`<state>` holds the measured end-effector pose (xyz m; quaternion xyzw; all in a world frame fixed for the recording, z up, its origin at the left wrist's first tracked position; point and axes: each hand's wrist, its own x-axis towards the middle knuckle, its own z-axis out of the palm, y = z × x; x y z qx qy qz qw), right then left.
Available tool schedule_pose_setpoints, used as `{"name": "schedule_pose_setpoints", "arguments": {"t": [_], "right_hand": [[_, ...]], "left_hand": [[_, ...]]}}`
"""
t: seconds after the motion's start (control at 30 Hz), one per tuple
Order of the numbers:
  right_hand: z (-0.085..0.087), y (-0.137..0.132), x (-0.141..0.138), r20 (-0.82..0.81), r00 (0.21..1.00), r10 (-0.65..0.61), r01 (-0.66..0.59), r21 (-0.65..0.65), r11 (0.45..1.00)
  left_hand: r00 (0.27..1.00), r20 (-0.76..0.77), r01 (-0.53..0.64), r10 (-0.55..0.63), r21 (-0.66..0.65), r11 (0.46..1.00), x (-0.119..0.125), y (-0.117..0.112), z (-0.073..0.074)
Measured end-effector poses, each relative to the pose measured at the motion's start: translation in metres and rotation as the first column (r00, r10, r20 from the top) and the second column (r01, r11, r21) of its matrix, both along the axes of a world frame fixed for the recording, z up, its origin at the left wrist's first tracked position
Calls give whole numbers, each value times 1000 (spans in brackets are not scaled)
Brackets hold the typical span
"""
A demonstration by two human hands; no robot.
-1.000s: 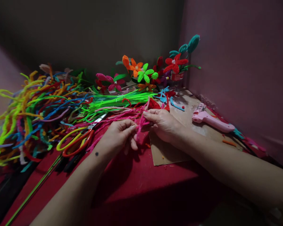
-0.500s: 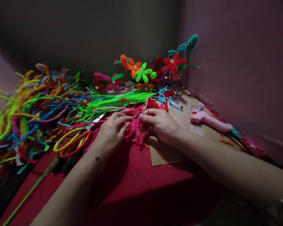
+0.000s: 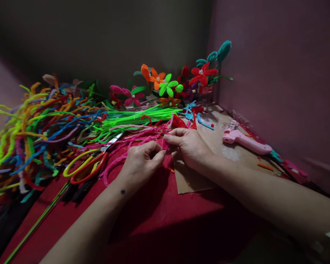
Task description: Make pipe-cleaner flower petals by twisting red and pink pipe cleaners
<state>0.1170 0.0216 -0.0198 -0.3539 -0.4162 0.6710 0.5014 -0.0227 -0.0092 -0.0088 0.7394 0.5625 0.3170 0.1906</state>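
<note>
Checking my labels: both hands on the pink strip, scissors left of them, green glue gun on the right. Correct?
Head view: the glue gun is pink, not green. The rest stands: left hand and right hand on pink strip, scissors left.

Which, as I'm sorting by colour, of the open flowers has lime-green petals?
The flower just left of the small green bud; the other open flowers have orange, red, pink or purple petals.

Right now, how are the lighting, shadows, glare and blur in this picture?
Head view: dim overall; head view: a shadow falls on the red surface below the left hand; head view: the scissor blades catch a pale gleam; head view: coloured strands look soft toward the left edge; head view: the pink strand in the right hand is indistinct.
</note>
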Motion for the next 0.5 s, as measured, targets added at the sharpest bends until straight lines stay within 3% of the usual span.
{"name": "schedule_pose_setpoints", "arguments": {"t": [0.17,0.3,0.4,0.5], "right_hand": [[0,2,1,-51,999,16,-18,-34,999],[-2,10,4,-57,995,86,-85,20,996],[-2,11,4,-49,997,53,-48,89,995],[-1,8,2,-64,998,-3,8,78,997]], "left_hand": [[999,9,32,-32,-65,997,0,0,2],[982,185,62,-31,-164,984,0,1,9],[964,267,63,-1,-224,973,0,1,11],[949,314,107,-18,-270,957,1,2,8]]}}
